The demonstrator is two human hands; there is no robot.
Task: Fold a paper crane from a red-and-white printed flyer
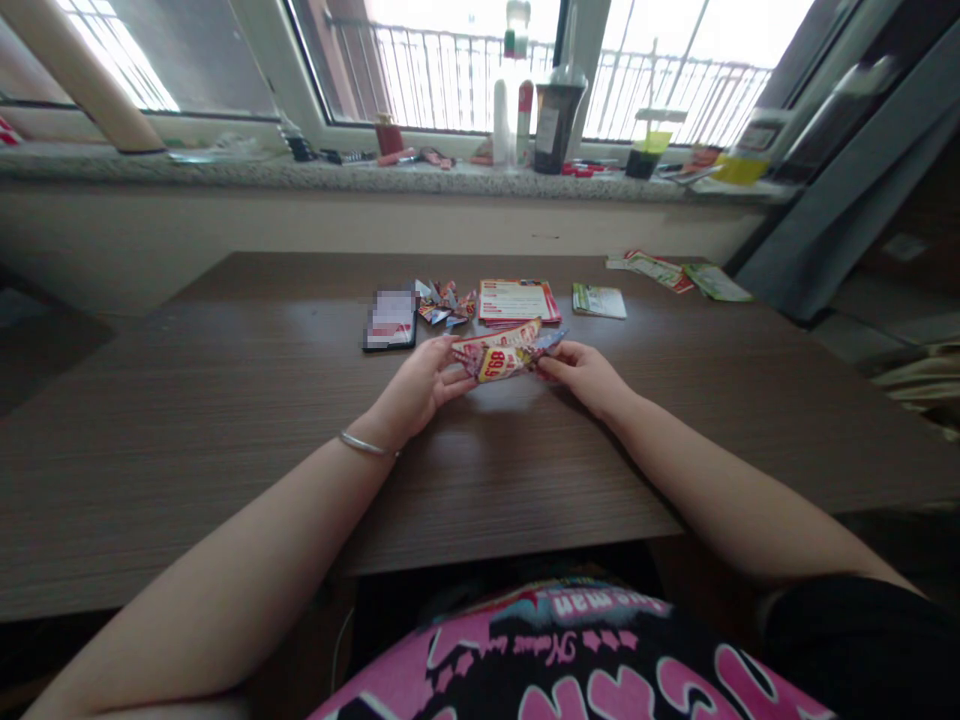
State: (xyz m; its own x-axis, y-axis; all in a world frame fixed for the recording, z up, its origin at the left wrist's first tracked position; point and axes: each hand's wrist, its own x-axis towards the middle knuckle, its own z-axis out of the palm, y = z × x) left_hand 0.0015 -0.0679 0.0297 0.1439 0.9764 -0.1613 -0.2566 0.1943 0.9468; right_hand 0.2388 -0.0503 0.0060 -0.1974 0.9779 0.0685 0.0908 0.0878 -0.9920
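Observation:
Between my two hands, just above the table, is a folded printed paper flyer (pixel 496 357) with red and yellow price figures. My left hand (pixel 425 385) grips its left end, thumb on top and fingers underneath. The right end is pinched in the fingertips of my right hand (pixel 581 372). Beyond the flyer lies a heap of small folded paper pieces (pixel 448 303) in similar colours. To the right of that heap sits a stack of printed sheets (pixel 517 300) with red edges. A smartphone (pixel 390 320), its screen blurred, lies to the left of the heap.
A small green-and-white stack of cards (pixel 598 301) lies right of the sheets. Several leaflets (pixel 660 272) rest at the back right of the brown table (pixel 225 400). Along the stone windowsill (pixel 450 180) stand a dark cup (pixel 557 125), bottles and small items.

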